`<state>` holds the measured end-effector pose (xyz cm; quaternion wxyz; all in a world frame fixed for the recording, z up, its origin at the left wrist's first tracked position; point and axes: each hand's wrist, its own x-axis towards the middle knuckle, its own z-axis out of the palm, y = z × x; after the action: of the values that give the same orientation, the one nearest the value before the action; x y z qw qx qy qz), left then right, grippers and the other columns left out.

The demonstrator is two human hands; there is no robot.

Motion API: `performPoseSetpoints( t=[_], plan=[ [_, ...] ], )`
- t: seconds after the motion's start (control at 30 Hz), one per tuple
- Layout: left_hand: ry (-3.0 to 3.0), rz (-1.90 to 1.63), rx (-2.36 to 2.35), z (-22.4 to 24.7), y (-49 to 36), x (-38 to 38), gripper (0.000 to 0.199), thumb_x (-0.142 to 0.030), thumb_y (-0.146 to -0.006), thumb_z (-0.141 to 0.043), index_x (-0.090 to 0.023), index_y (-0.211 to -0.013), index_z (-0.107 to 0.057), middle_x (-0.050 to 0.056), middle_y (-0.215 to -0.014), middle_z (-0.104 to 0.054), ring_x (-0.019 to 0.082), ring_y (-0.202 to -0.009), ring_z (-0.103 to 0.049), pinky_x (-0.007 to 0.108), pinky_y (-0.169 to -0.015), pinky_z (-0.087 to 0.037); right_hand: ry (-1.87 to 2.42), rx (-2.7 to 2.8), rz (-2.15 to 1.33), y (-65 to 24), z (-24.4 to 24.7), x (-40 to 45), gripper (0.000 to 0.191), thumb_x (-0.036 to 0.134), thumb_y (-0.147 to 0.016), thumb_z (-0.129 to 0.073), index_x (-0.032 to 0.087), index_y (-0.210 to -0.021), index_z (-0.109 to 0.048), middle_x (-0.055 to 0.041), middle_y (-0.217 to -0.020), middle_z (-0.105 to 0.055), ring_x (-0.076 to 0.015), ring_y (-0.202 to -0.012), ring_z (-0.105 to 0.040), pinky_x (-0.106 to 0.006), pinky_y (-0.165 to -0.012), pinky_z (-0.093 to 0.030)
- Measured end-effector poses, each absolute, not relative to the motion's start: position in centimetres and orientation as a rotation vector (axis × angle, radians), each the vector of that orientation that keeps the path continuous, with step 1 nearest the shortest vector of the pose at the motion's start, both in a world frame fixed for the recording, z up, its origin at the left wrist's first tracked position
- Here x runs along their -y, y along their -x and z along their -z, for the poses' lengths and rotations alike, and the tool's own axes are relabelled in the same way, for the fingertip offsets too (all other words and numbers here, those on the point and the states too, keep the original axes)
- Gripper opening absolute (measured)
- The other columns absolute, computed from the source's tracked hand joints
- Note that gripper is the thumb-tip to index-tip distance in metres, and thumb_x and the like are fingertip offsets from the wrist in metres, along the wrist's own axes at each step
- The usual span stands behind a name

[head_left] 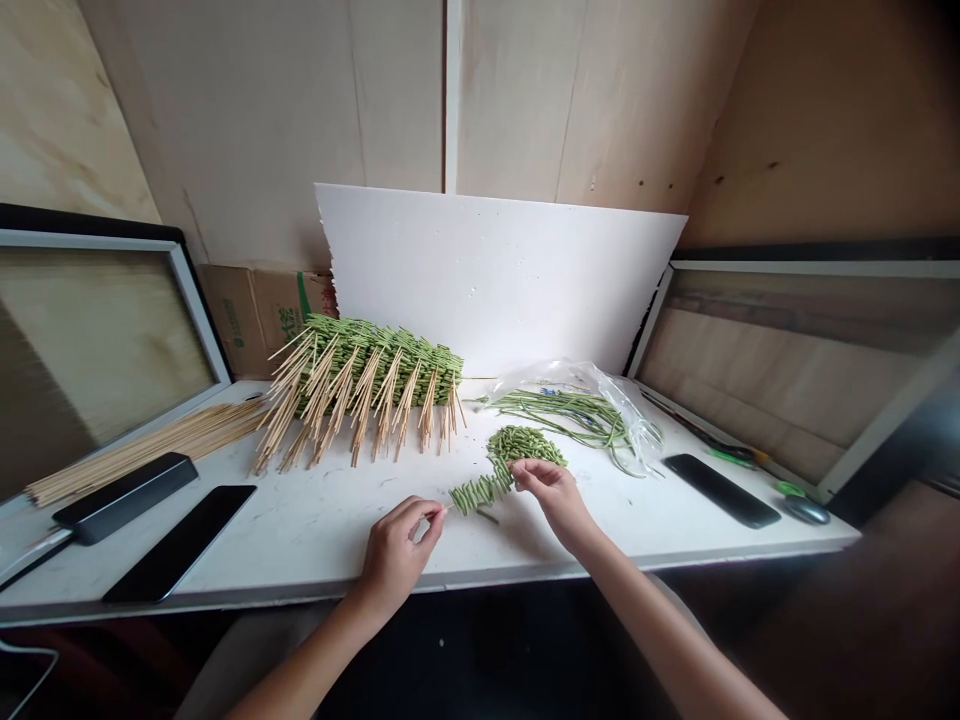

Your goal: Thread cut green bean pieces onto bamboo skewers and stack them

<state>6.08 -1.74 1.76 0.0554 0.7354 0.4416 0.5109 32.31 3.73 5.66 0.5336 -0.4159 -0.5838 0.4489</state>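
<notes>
My left hand pinches the near end of a thin wooden skewer. Cut green bean pieces are threaded crosswise along that skewer in a tight row. My right hand is closed at the far end of the row, fingertips pressed together; whether a bean piece sits between them is hidden. Just behind it lies a heap of cut green bean pieces. One loose bean piece rests on the white table below the skewer. At the back left is a large stack of filled bean skewers, their bare wooden ends pointing toward me.
Long whole beans lie beside a clear plastic bag. Bare skewers, a black box-shaped device and a black phone are on the left. Another phone and a mouse lie right. A white board stands behind.
</notes>
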Motion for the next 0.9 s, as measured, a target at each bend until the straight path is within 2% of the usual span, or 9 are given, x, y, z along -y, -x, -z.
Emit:
performPoseSetpoints(
  t=[0.1, 0.27, 0.37, 0.47, 0.63, 0.8, 0.9],
  plan=[
    [-2.236, -1.536, -1.326, -1.8, -6.1, 1.8, 0.017, -0.025, -0.101, -0.057, -0.020, -0.091, -0.070, 0.004, -0.081, -0.069, 0.013, -0.061, -0.053, 0.024, -0.063, -0.044, 0.985, 1.406, -1.084, -32.3, -5.6, -3.6, 0.032, 0.055, -0.079, -0.081, 0.024, -0.081, -0.078, -0.0038, -0.084, -0.072, -0.0226, -0.083, -0.062, -0.037, -0.083, -0.047],
    [-2.191, -1.545, -1.353, -1.7, -6.1, 1.6, 0.016, -0.025, -0.100, -0.058, -0.020, -0.092, -0.070, 0.003, -0.081, -0.068, 0.012, -0.058, -0.047, 0.024, -0.061, -0.042, 1.013, 1.426, -1.101, -32.3, -6.4, -3.4, 0.031, 0.054, -0.080, -0.080, 0.023, -0.087, -0.078, -0.0052, -0.091, -0.073, -0.0225, -0.086, -0.061, -0.036, -0.083, -0.047],
    [-2.118, -1.603, -1.424, -1.7, -6.2, 1.4, 0.016, -0.028, -0.100, -0.058, -0.019, -0.094, -0.070, 0.002, -0.079, -0.067, 0.012, -0.057, -0.046, 0.024, -0.060, -0.042, 1.044, 1.456, -1.083, -32.2, -6.3, -3.4, 0.037, 0.060, -0.087, -0.070, 0.025, -0.094, -0.079, -0.0070, -0.099, -0.073, -0.0237, -0.088, -0.061, -0.036, -0.079, -0.048],
    [-2.098, -1.643, -1.480, -1.7, -6.2, 1.3, 0.017, -0.029, -0.100, -0.057, -0.019, -0.094, -0.069, 0.002, -0.079, -0.067, 0.012, -0.056, -0.046, 0.024, -0.061, -0.043, 1.104, 1.665, -0.884, -31.7, -5.4, -3.4, 0.041, 0.062, -0.093, -0.061, 0.026, -0.087, -0.079, -0.0079, -0.093, -0.074, -0.0262, -0.086, -0.061, -0.039, -0.080, -0.046],
    [-2.132, -1.655, -1.520, -1.7, -6.3, 1.3, 0.018, -0.030, -0.101, -0.056, -0.020, -0.094, -0.070, 0.002, -0.076, -0.066, 0.012, -0.056, -0.047, 0.024, -0.062, -0.043, 1.087, 2.036, -0.415, -30.3, -3.7, -3.4, 0.026, 0.050, -0.092, -0.066, 0.029, -0.088, -0.080, -0.0105, -0.086, -0.069, -0.0318, -0.093, -0.054, -0.045, -0.084, -0.043],
    [-2.154, -1.650, -1.507, -1.6, -6.3, 1.3, 0.018, -0.029, -0.100, -0.057, -0.020, -0.093, -0.070, 0.001, -0.076, -0.066, 0.012, -0.056, -0.046, 0.024, -0.062, -0.043, 1.185, 2.119, -0.215, -29.3, -3.4, -3.8, 0.031, 0.042, -0.092, -0.068, 0.025, -0.066, -0.071, -0.0123, -0.089, -0.066, -0.0340, -0.100, -0.052, -0.045, -0.082, -0.044],
    [-2.162, -1.635, -1.504, -1.6, -6.2, 1.3, 0.017, -0.029, -0.100, -0.057, -0.020, -0.094, -0.069, 0.001, -0.076, -0.065, 0.012, -0.056, -0.046, 0.024, -0.063, -0.043, 1.175, 2.163, -0.198, -29.3, -3.6, -3.9, 0.023, 0.035, -0.091, -0.069, 0.025, -0.071, -0.070, -0.0113, -0.091, -0.067, -0.0333, -0.099, -0.052, -0.044, -0.083, -0.044]
  ],
)
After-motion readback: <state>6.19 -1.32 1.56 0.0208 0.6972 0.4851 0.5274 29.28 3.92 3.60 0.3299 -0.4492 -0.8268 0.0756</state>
